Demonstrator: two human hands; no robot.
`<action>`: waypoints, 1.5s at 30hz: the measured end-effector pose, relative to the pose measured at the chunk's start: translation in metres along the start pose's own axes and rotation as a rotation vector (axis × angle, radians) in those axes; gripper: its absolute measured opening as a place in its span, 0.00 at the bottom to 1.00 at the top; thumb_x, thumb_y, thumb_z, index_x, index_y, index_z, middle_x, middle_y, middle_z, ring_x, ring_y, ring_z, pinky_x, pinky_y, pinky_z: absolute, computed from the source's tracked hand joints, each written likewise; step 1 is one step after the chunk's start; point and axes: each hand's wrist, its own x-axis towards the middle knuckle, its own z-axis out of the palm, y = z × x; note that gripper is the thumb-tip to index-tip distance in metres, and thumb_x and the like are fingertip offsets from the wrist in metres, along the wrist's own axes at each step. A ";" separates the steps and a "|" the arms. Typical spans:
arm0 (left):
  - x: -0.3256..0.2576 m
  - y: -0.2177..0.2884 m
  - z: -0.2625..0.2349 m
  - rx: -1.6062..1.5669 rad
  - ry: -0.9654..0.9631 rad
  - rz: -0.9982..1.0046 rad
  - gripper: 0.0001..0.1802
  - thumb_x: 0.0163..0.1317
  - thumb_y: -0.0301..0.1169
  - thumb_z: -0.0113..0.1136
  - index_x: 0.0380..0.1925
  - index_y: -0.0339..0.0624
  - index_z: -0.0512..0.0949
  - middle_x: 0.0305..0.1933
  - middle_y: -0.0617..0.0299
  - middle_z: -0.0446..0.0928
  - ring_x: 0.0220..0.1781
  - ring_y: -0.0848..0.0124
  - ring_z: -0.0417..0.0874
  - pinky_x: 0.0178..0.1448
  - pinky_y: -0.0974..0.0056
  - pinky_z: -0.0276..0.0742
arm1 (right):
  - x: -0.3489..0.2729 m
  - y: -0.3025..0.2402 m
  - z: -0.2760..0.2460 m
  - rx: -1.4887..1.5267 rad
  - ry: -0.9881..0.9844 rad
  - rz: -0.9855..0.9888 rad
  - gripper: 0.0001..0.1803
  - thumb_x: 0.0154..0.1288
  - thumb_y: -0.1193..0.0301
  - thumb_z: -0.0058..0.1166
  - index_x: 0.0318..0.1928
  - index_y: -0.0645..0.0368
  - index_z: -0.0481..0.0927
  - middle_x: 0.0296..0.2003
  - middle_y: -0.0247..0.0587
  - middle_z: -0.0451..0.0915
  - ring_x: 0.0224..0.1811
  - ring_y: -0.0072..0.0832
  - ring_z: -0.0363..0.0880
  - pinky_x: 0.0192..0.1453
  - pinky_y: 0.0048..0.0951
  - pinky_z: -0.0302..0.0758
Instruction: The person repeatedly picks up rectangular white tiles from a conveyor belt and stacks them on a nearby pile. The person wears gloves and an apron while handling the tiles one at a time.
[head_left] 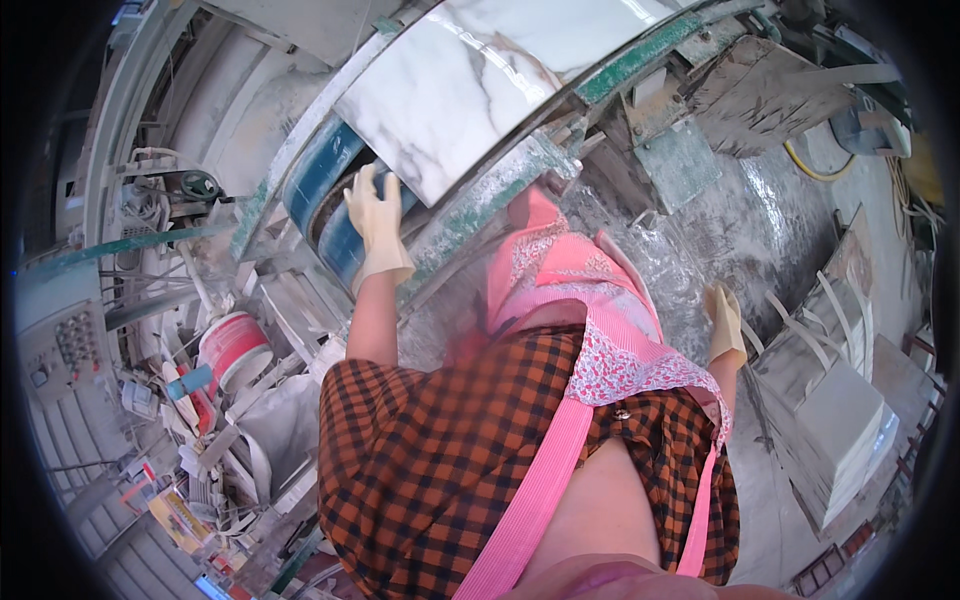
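Note:
A white, grey-veined marble-look slab (440, 110) lies on a machine bed, its glossy face up. My left hand (374, 215), in a cream rubber glove, reaches over the machine beside the slab's near left corner. Its fingers are spread and hold nothing; whether they touch the slab's edge I cannot tell. Under and around that hand runs a blue belt or roller section (338, 245) with a dark gap in it. My right hand (726, 318), gloved alike, hangs low at my side with loosely bent fingers and nothing visible in it.
A dusty green-and-grey machine rail (480, 215) runs along the slab's near side. At left are a red-and-white bucket (236, 350), assorted clutter and a control panel (75, 345). Strapped stacks of slabs (830, 430) stand at right. A yellow hose (820, 172) loops over the wet-looking floor (690, 265).

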 end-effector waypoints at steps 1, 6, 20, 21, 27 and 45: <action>0.009 -0.007 0.000 -0.083 0.042 -0.153 0.24 0.61 0.45 0.63 0.52 0.42 0.81 0.57 0.51 0.81 0.63 0.53 0.78 0.77 0.49 0.58 | 0.001 -0.013 0.012 0.022 -0.015 -0.019 0.28 0.75 0.59 0.52 0.65 0.67 0.70 0.54 0.45 0.81 0.59 0.29 0.79 0.64 0.26 0.73; 0.078 -0.010 0.017 0.023 -0.225 -0.286 0.34 0.60 0.55 0.59 0.50 0.31 0.81 0.56 0.38 0.80 0.58 0.46 0.80 0.67 0.52 0.69 | -0.012 -0.092 0.082 0.026 -0.025 -0.317 0.24 0.79 0.58 0.48 0.62 0.64 0.75 0.50 0.44 0.85 0.53 0.25 0.82 0.61 0.26 0.75; 0.084 0.017 -0.014 -1.059 -0.150 -0.737 0.22 0.67 0.40 0.60 0.43 0.25 0.82 0.38 0.57 0.82 0.37 0.71 0.78 0.45 0.65 0.72 | -0.050 -0.207 0.320 0.076 -0.772 -0.013 0.35 0.79 0.48 0.37 0.61 0.71 0.74 0.52 0.54 0.83 0.50 0.36 0.84 0.56 0.39 0.82; 0.077 0.019 -0.024 -1.096 -0.152 -0.684 0.22 0.68 0.40 0.59 0.41 0.26 0.82 0.39 0.56 0.82 0.38 0.71 0.78 0.44 0.66 0.71 | -0.053 -0.204 0.336 0.079 -0.860 0.024 0.35 0.79 0.47 0.37 0.63 0.71 0.72 0.53 0.54 0.82 0.52 0.38 0.84 0.56 0.39 0.82; 0.013 0.035 -0.089 -1.174 -0.102 -0.666 0.23 0.65 0.32 0.62 0.54 0.23 0.75 0.54 0.52 0.78 0.55 0.67 0.78 0.64 0.62 0.69 | -0.071 -0.176 0.420 0.527 -0.991 0.327 0.31 0.76 0.58 0.49 0.68 0.69 0.66 0.62 0.55 0.76 0.59 0.42 0.81 0.61 0.42 0.80; 0.056 0.129 0.018 -1.538 -0.612 -0.751 0.29 0.78 0.45 0.39 0.67 0.34 0.66 0.68 0.48 0.71 0.67 0.53 0.74 0.72 0.49 0.67 | -0.174 -0.275 0.329 -0.075 -0.569 -0.861 0.32 0.62 0.60 0.65 0.61 0.67 0.75 0.52 0.58 0.81 0.56 0.48 0.80 0.61 0.40 0.74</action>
